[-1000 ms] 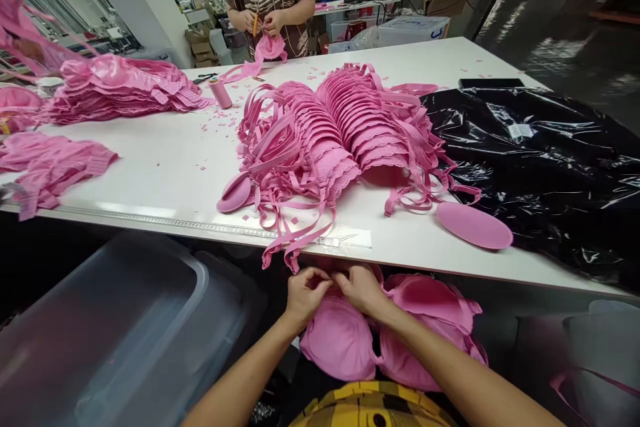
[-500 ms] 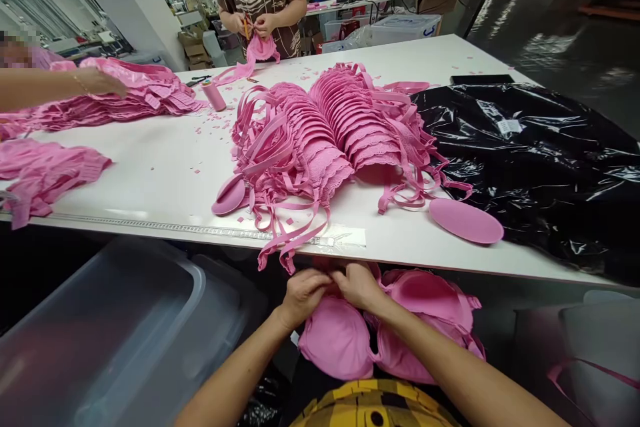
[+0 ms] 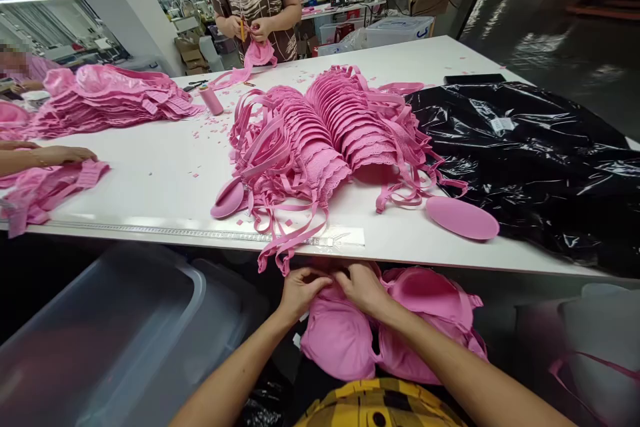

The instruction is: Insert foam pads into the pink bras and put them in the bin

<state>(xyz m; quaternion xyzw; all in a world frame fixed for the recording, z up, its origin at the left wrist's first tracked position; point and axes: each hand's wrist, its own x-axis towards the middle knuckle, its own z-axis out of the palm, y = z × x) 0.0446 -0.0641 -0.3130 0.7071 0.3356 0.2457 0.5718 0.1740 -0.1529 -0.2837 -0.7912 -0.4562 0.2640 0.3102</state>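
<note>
Pink bras (image 3: 340, 340) lie in my lap, below the table's front edge, with smooth rounded cups. My left hand (image 3: 301, 292) pinches the upper edge of one bra, thumb and fingers closed on its fabric. Close beside it, my right hand (image 3: 363, 285) grips the same bra, its fingertips partly hidden under the table edge. Further right, another pink cup (image 3: 430, 297) lies hollow side up. On the table right ahead stands a long nested row of pink lace bras (image 3: 325, 140), straps spilling to both sides and over the front edge.
Loose oval pink pads (image 3: 463, 218) flank the row on the white table (image 3: 165, 193). A measuring tape (image 3: 150, 228) runs along the front edge. Black plastic (image 3: 530, 160) covers the right side. A co-worker's hand (image 3: 65, 155) rests on pink garments at left. Clear bins (image 3: 115, 340) stand below.
The co-worker's arm at left has moved from the large pink pile down to the smaller one nearer the front. My hands keep hold of the bra with only slight finger movement.
</note>
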